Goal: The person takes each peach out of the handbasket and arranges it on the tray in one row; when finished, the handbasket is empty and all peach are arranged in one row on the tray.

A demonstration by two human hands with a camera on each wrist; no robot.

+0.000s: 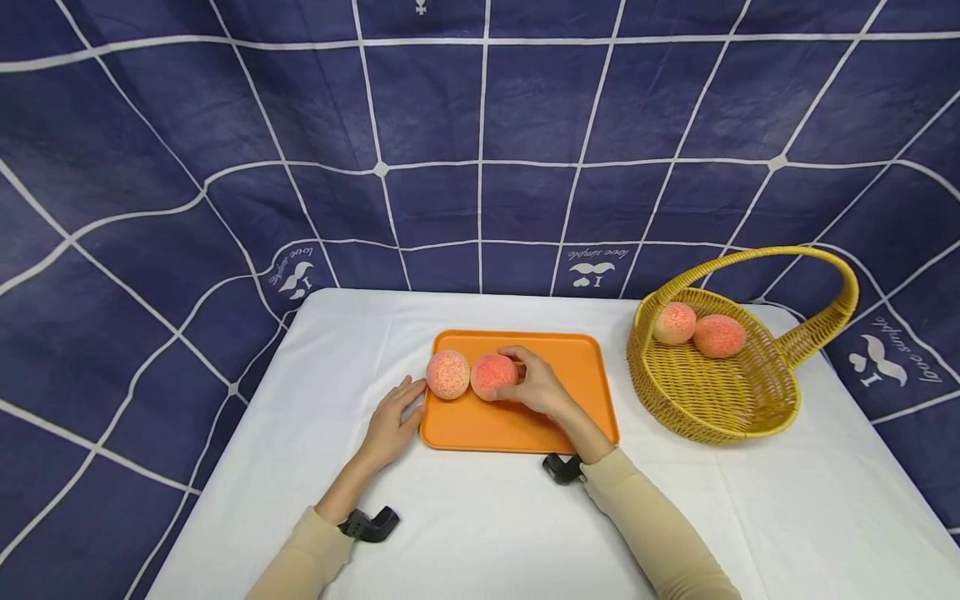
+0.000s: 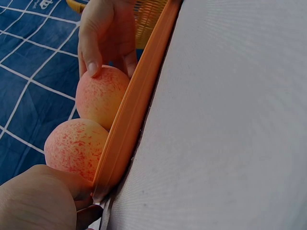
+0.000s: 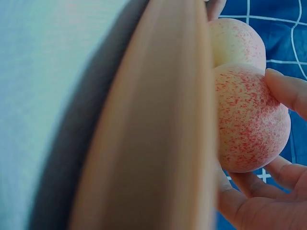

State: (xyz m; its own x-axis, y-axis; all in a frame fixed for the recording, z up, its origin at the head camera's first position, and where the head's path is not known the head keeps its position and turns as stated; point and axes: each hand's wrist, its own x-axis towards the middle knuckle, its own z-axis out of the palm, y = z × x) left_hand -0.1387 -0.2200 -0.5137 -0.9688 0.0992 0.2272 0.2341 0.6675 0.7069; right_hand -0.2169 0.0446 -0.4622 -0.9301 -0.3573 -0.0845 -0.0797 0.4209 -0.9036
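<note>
On an orange tray (image 1: 566, 417) lie two pink-and-yellow peaches side by side. My right hand (image 1: 537, 387) holds the right peach (image 1: 492, 377), thumb on the near side and fingers around the far side. In the right wrist view, the thumb and fingers of that hand (image 3: 268, 201) are spread around the peach (image 3: 249, 120). The left peach (image 1: 447, 374) sits by the tray's left edge, next to the other one. My left hand (image 1: 392, 423) rests at that edge with loosely extended fingers. In the left wrist view, its fingertips are partly hidden behind the tray rim.
A yellow wicker basket (image 1: 712, 433) with a tall arched handle stands right of the tray. Two more peaches, one rounder (image 1: 675, 323) and one longer (image 1: 719, 336), lie inside it. The table has a white cloth (image 1: 465, 525); a blue checked curtain (image 1: 532, 200) hangs behind.
</note>
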